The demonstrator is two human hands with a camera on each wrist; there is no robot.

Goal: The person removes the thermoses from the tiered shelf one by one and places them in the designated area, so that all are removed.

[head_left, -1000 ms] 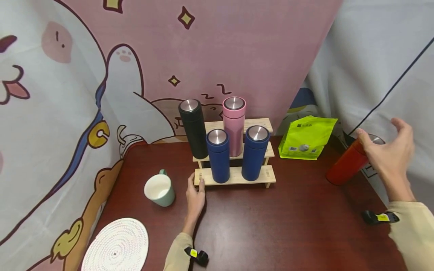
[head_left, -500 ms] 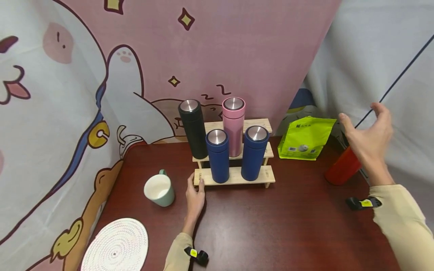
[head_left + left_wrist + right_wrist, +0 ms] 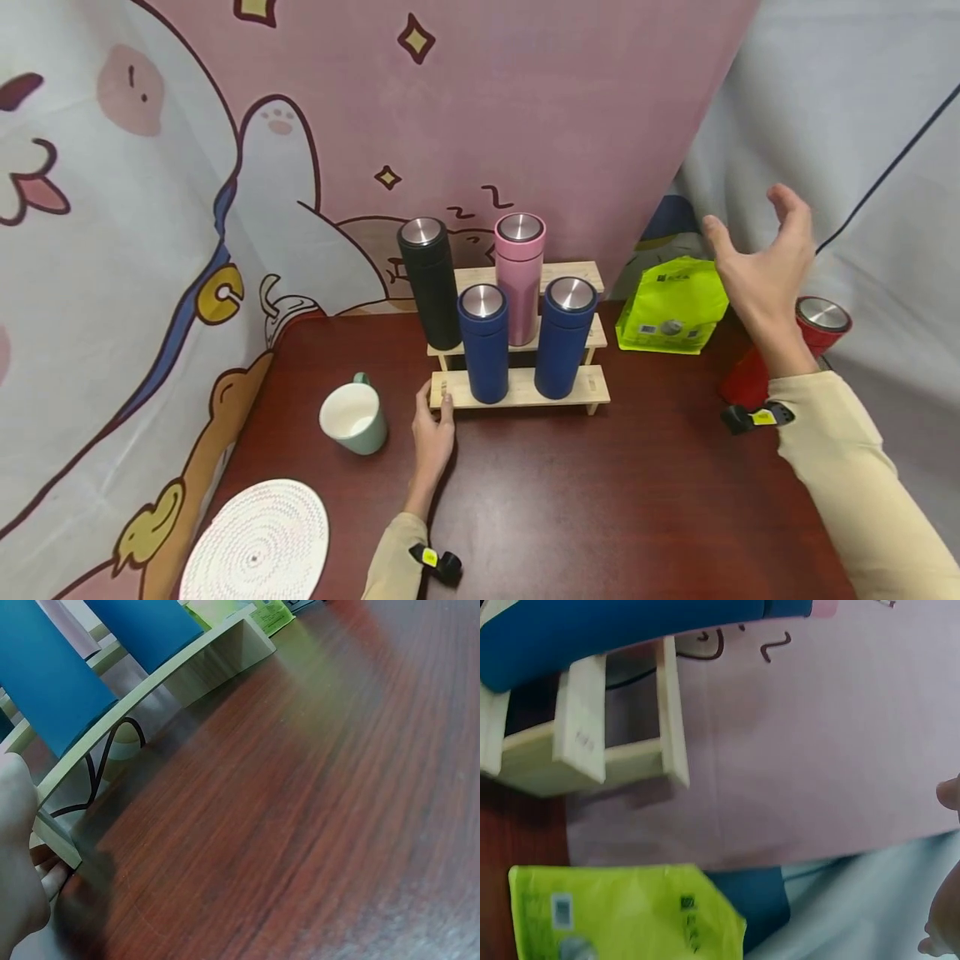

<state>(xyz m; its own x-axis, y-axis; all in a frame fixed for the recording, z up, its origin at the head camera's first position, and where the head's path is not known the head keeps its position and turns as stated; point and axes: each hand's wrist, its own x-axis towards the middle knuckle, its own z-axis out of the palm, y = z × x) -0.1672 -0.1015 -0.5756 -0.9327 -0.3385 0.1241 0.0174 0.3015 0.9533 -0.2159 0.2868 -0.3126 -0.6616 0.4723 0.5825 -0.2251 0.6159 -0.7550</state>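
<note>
A stepped wooden rack (image 3: pixel 517 390) holds a black flask (image 3: pixel 429 283), a pink flask (image 3: pixel 519 277) and two blue flasks (image 3: pixel 483 343) (image 3: pixel 564 337). My left hand (image 3: pixel 432 427) lies on the table with its fingers against the rack's lower left end; the left wrist view shows that rack end (image 3: pixel 60 844) beside the hand. My right hand (image 3: pixel 761 267) hovers open in the air above a green pouch (image 3: pixel 673 306), holding nothing. A red flask (image 3: pixel 783 350) with a steel lid leans at the table's right edge, behind my right forearm.
A mint mug (image 3: pixel 354 420) stands left of my left hand. A round white woven coaster (image 3: pixel 257 543) lies at the front left. Printed cloth hangs behind and at both sides of the dark red table (image 3: pixel 600 500). The right wrist view shows the green pouch (image 3: pixel 622 915).
My right hand let go of the red flask's top and moved up and left, over the green pouch. The red flask stays leaning at the right edge. My left hand has not moved.
</note>
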